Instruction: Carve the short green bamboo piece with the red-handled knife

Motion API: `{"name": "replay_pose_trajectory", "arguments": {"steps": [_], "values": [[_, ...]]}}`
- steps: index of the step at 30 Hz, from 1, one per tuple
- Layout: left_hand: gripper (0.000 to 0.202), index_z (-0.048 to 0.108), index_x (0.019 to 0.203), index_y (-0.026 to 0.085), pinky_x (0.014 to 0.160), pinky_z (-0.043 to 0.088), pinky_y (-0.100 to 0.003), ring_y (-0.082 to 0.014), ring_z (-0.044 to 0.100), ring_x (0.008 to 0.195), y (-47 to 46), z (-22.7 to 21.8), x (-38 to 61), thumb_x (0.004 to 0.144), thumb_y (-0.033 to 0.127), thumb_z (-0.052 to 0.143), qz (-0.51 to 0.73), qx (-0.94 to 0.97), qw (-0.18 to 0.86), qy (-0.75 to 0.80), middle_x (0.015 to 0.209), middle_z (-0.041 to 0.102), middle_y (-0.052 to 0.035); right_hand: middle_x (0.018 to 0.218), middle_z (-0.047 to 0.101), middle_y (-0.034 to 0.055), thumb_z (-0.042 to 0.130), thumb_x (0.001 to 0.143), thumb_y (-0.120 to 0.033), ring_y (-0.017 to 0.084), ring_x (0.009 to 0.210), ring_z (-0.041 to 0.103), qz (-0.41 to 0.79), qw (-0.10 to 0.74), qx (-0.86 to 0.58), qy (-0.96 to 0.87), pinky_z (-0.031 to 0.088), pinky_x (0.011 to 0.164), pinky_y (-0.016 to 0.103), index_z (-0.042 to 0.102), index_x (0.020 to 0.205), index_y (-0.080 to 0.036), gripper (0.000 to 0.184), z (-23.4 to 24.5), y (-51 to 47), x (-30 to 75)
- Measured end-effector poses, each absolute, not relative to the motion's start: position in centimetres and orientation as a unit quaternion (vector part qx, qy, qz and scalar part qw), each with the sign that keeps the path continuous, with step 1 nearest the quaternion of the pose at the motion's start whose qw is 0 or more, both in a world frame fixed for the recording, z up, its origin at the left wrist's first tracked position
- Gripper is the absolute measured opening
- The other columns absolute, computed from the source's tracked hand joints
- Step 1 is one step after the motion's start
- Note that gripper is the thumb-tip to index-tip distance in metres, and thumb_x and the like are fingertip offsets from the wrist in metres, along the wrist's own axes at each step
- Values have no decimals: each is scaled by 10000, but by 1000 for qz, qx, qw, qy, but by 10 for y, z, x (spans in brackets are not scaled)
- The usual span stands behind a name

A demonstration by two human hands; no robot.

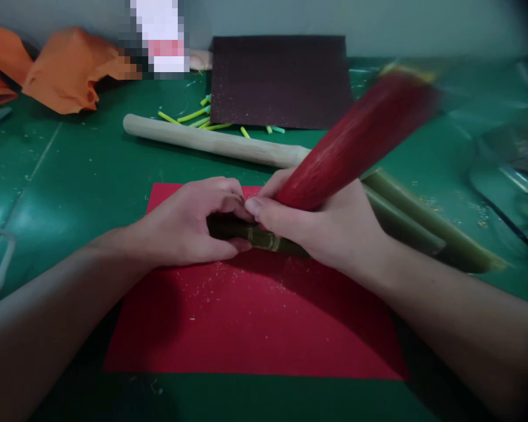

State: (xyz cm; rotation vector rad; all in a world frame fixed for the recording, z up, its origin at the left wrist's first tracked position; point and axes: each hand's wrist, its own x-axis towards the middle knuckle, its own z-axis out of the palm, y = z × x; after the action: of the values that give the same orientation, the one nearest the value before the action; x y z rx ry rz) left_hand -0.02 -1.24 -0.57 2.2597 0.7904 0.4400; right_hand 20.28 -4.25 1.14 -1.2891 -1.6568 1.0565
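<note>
My left hand [189,225] is closed around the end of a dark green bamboo piece [264,236] lying across a red sheet [255,319]. My right hand [325,225] grips a red tool handle [356,140] that slants up to the right and is blurred by motion; its working end is hidden between my fingers, against the bamboo. Fine shavings lie on the red sheet below my hands.
A pale wooden stick [215,142] lies behind my hands, with green straw bits [202,117] and a dark sheet [281,79] beyond it. Split green bamboo lengths [422,223] extend right. Orange crumpled material [66,70] sits far left on the green table [70,187].
</note>
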Motion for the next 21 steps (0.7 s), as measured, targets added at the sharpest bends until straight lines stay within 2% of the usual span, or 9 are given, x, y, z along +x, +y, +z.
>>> {"name": "replay_pose_trajectory", "arguments": {"steps": [5,10,13,17,21], "values": [[107,712,910,207,830,514,-325,-211,660,985,-13,-5,-1,823,267,723,163,868,349,312,1056,700,-52,609,616,1,786,799,-314,132,596,558,417,374,-501,-660,432,485,268,599,607,-220,285,11,-43,202],[119,724,921,227,757,489,-301,-172,635,878,-14,-6,-1,806,242,753,184,858,366,312,947,663,-15,563,466,-27,714,773,-194,88,537,414,353,379,-543,-661,317,450,259,490,569,-211,304,13,-45,202],[141,736,949,231,753,479,-289,-155,629,870,-15,-6,-2,810,227,760,182,856,367,315,939,657,-2,556,419,-39,673,742,-140,75,524,374,340,384,-548,-660,286,439,247,453,565,-209,291,13,-45,201],[169,742,979,224,771,487,-285,-156,636,901,-14,-8,-3,811,227,769,187,855,370,314,954,666,-3,551,407,-45,657,735,-128,69,516,375,337,387,-550,-659,284,428,236,423,562,-211,302,12,-45,201],[163,736,988,223,782,488,-290,-157,639,907,-13,-10,-3,830,243,763,194,859,362,306,955,661,-4,567,429,-36,678,786,-178,77,533,417,331,394,-549,-658,337,456,241,419,555,-210,349,12,-45,202]]}}
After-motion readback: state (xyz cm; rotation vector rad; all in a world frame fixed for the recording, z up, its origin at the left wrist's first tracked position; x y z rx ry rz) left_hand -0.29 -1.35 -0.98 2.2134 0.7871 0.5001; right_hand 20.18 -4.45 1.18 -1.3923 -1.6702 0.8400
